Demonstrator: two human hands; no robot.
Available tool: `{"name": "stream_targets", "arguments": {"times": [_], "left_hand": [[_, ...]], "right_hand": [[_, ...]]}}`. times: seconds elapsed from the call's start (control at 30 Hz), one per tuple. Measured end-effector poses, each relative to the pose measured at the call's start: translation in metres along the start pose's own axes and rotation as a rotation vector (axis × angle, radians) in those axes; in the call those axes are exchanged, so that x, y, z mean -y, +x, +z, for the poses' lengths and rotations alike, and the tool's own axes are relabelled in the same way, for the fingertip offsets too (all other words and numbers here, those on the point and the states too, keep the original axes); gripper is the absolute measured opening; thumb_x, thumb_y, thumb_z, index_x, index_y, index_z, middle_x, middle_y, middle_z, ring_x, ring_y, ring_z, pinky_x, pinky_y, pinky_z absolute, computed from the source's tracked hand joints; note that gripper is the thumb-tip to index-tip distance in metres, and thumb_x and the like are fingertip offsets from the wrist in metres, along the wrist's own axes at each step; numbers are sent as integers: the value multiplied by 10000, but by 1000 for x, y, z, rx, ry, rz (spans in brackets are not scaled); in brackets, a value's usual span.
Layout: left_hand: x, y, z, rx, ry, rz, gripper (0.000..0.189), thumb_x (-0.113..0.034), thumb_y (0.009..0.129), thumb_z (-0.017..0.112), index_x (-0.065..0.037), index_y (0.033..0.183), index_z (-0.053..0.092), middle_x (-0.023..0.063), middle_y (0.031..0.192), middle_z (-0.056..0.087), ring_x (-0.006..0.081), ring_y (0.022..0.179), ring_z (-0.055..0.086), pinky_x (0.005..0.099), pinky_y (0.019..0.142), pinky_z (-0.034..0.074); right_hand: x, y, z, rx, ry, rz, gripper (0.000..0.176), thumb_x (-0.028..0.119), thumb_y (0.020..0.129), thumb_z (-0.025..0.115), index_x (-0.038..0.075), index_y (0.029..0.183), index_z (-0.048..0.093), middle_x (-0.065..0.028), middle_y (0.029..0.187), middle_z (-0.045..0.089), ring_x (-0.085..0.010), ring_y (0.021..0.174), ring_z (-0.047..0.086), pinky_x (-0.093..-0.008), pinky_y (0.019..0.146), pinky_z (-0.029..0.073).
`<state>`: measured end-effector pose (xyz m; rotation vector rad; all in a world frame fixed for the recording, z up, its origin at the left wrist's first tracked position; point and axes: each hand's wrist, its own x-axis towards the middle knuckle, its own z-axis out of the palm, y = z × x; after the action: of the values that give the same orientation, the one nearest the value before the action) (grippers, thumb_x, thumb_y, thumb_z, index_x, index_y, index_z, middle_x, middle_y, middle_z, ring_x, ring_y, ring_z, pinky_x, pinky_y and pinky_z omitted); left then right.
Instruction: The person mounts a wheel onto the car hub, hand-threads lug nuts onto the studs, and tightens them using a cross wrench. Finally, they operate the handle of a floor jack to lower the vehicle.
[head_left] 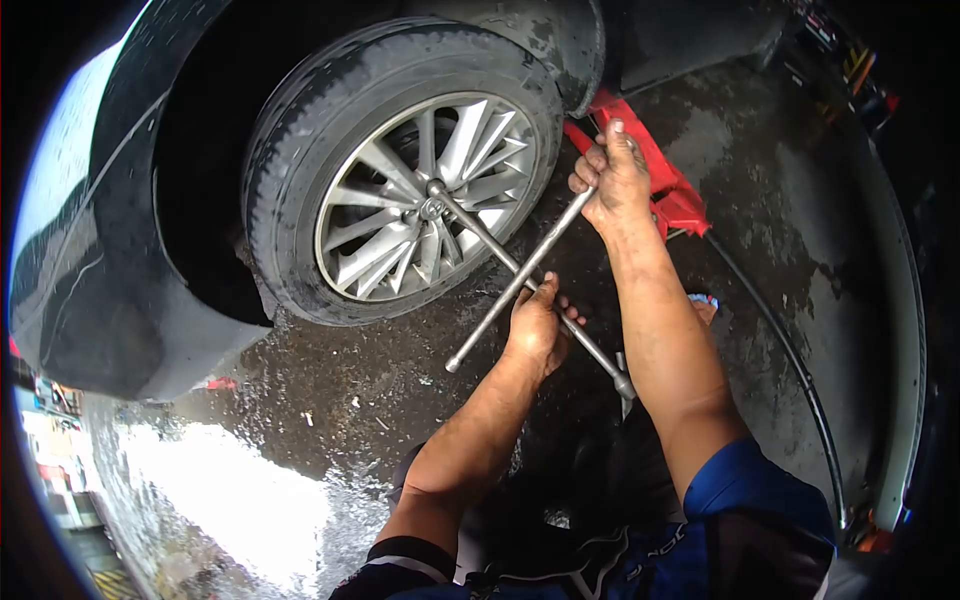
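Note:
A four-way lug wrench (490, 322) reaches from my hands to the car wheel (378, 262), its far socket at the hub near the centre cap. My left hand (537, 325) is closed round the wrench near where its bars cross. Higher up, my right hand (615, 180) grips the upper end of the cross bar. One bar end points down to the left, and another comes back toward my body. The silver multi-spoke rim sits in a black tyre (290, 215). Whether the socket is seated on a nut is too small to tell.
A red floor jack (660, 170) stands beside the wheel under the car, its black handle (775, 325) running down the right side. The dark car fender (110, 230) is at left. The concrete floor (330, 400) looks wet, with bright glare at lower left.

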<state>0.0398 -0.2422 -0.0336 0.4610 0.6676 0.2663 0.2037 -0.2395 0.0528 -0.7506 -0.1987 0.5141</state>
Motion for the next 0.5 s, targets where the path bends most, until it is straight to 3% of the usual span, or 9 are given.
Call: {"name": "stream_targets", "arguments": {"times": [0.07, 0.1, 0.13, 0.17, 0.23, 0.33, 0.43, 0.47, 0.5], "left_hand": [[-15, -5, -3, 60, 171, -106, 278, -288, 940, 582, -94, 1121, 500, 72, 863, 611, 212, 772, 615, 344, 639, 497], [-25, -9, -8, -52, 468, -115, 308, -265, 932, 591, -72, 1168, 547, 94, 935, 653, 218, 811, 640, 352, 659, 512], [-35, -2, -30, 44, 792, -28, 378, -287, 895, 630, -22, 1161, 591, 125, 923, 669, 202, 784, 653, 345, 671, 522], [-61, -20, -19, -40, 1255, 100, 421, -321, 837, 680, 22, 1073, 618, 156, 866, 666, 230, 736, 663, 343, 700, 526], [-55, 4, -112, -163, 1919, 375, 514, -391, 770, 728, -22, 1110, 615, 182, 983, 674, 320, 869, 667, 376, 791, 531], [-63, -15, -107, -288, 2009, 455, 539, -421, 769, 728, -40, 1131, 611, 182, 1018, 670, 335, 928, 657, 399, 818, 524], [-52, 7, -141, 29, 2073, 416, 502, -428, 779, 725, -39, 1082, 629, 187, 1006, 672, 345, 950, 649, 427, 826, 516], [-49, 20, -146, 54, 1883, 110, 479, -426, 789, 718, -40, 1060, 638, 186, 1002, 674, 344, 964, 645, 428, 828, 514], [-48, 36, -145, 71, 1679, -170, 457, -424, 799, 710, -41, 1039, 648, 185, 998, 676, 344, 979, 641, 429, 829, 512]], "right_hand": [[2, 11, 0, -16, -12, 29, 317, 424, 859, 680, 159, 789, 521, 36, 555, 366, -96, 460, 348, -271, 427, 308], [5, 8, 10, -77, -28, 58, 286, 366, 852, 707, 160, 790, 519, 39, 559, 367, -91, 464, 362, -267, 419, 319], [9, 4, 20, -73, -47, 54, 268, 326, 855, 711, 155, 789, 515, 38, 562, 385, -90, 472, 388, -265, 419, 337], [13, 0, 28, -64, -70, 50, 254, 286, 858, 714, 151, 788, 512, 37, 565, 404, -90, 480, 414, -263, 419, 355], [10, -6, 33, -36, -152, 81, 214, 216, 873, 699, 130, 802, 517, 24, 578, 462, -89, 503, 463, -260, 440, 398], [16, -9, 38, -22, -195, 76, 232, 216, 879, 694, 95, 748, 546, 28, 594, 512, -61, 503, 468, -238, 457, 386], [10, -8, 33, -184, -280, 139, 264, 256, 871, 701, 80, 730, 565, 11, 603, 541, -71, 507, 491, -258, 471, 398], [11, -7, 34, -283, -425, 188, 295, 276, 871, 698, 62, 714, 570, -15, 615, 565, -97, 515, 517, -282, 492, 419], [15, -11, 41, -285, -730, 62, 344, 318, 870, 685, 35, 703, 585, -81, 648, 600, -167, 553, 567, -334, 546, 454]]}}
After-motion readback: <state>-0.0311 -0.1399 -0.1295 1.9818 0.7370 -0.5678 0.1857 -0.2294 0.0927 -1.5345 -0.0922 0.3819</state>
